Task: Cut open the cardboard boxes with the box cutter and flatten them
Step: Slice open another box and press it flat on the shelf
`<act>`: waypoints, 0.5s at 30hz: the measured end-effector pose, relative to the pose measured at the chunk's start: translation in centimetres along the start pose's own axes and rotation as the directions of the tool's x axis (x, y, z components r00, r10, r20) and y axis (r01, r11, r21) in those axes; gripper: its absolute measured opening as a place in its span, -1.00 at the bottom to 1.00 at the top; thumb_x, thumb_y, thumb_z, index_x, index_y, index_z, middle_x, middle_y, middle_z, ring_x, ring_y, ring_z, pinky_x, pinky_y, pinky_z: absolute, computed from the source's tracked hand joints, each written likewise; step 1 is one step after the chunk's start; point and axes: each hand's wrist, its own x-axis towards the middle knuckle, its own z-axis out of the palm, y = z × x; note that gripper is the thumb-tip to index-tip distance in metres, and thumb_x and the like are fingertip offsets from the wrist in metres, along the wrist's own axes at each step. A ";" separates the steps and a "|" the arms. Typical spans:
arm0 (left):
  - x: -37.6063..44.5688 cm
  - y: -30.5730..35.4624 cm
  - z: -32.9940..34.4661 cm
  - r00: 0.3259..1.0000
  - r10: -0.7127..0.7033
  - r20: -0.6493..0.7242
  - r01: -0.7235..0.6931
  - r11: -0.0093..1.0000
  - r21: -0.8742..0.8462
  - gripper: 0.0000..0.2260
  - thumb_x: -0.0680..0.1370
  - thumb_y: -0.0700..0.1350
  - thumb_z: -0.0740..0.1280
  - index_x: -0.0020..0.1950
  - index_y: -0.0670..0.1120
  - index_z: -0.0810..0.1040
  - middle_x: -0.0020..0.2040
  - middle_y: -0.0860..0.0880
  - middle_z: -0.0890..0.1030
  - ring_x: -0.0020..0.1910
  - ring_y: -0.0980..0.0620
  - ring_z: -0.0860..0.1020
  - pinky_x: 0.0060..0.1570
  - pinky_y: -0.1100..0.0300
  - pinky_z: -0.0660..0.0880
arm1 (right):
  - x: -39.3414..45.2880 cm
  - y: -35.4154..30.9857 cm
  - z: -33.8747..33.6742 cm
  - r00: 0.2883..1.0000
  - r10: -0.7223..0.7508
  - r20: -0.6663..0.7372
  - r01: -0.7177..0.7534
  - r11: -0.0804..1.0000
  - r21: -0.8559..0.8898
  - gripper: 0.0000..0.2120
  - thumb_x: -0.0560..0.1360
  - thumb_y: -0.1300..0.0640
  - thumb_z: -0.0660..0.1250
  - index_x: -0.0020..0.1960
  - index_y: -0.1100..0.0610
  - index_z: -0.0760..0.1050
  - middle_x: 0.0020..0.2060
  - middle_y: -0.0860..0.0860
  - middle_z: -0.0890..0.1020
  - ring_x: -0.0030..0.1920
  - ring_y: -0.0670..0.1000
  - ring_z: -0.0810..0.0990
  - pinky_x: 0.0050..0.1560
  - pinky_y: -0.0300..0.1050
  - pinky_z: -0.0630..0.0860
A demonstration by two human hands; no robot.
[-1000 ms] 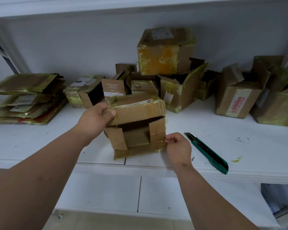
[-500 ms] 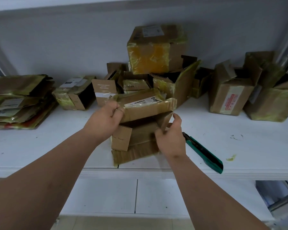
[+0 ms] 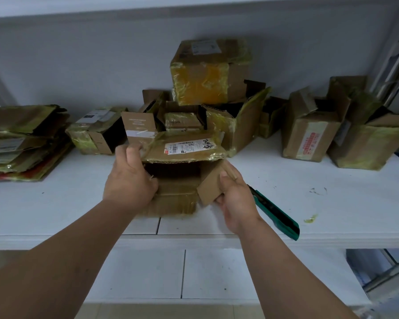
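While a stack of flattened boxes already sits at the left edge of the frame, the job is clearly only partway through: a jumble of unflattened cartons crowds the back of the white shelf from centre to right, one sealed box perched on top of the pile.

Centre frame, the action is on the cut-open box. Its flaps hang loose (so the blade work on this one looks done), and it's being collapsed now. The left hand grips the left side, fingers wrapped over the wall near the top flap. The right hand pinches a loose side flap, thumb on the face, fingers curled behind it. Top flap, with its white shipping label, lies tilted over the opening.

The box cutter, green handle and dark tip, rests on the shelf just right of the right hand, not held by anyone.

Materials: brown corrugated card, fluted edge showing under the top flap, soft and creased at the folds. Yellowish glossy tape wrinkles over most surfaces. I'd judge this box nearly flat-ready; many more remain.
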 end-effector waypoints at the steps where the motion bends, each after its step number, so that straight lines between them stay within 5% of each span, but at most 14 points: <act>1: 0.2 -0.2 -0.4 1.000 0.015 0.011 -0.015 1.000 0.008 -0.32 0.41 -0.17 0.45 0.43 -0.04 0.17 0.35 -0.10 0.29 0.13 -0.17 0.48 0.02 -0.03 0.48 | -0.3 -0.2 0.1 0.999 0.039 0.029 -0.041 0.996 0.076 -0.71 0.68 0.11 0.14 0.35 -0.14 0.43 0.19 0.08 0.62 0.19 0.14 0.60 0.26 0.12 0.53; 4: 1.2 -0.8 -1.9 0.995 0.084 0.060 -0.084 0.996 0.003 -0.44 0.48 -0.24 0.32 0.42 0.05 0.22 0.31 -0.05 0.41 0.00 -0.11 0.52 -0.12 0.07 0.46 | -0.7 -0.6 -0.1 0.985 0.124 0.122 -0.152 0.954 0.257 -0.71 0.69 0.14 0.10 0.36 -0.02 0.45 0.13 0.13 0.67 0.15 0.19 0.64 0.20 0.17 0.55; 9: 1.9 -1.6 -4.6 0.959 0.259 0.117 -0.265 0.963 0.043 -0.48 0.52 -0.34 0.26 0.41 0.07 0.46 0.40 0.00 0.45 0.30 -0.04 0.45 0.21 0.17 0.39 | -1.4 -0.4 -0.2 0.953 0.205 0.222 -0.276 0.889 0.364 -0.65 0.65 0.10 0.08 0.38 0.12 0.43 0.15 0.21 0.66 0.20 0.26 0.61 0.25 0.24 0.50; 15: -0.3 -4.1 -2.7 0.838 0.249 0.485 -0.331 0.939 0.091 -0.68 0.61 -0.17 0.26 0.28 0.17 0.57 0.33 0.14 0.53 0.30 0.10 0.46 0.32 0.29 0.30 | -2.2 -0.2 -1.2 0.942 0.255 0.217 -0.300 0.931 0.207 -0.57 0.61 -0.19 0.14 0.27 0.04 0.55 0.12 0.13 0.68 0.16 0.20 0.65 0.27 0.28 0.48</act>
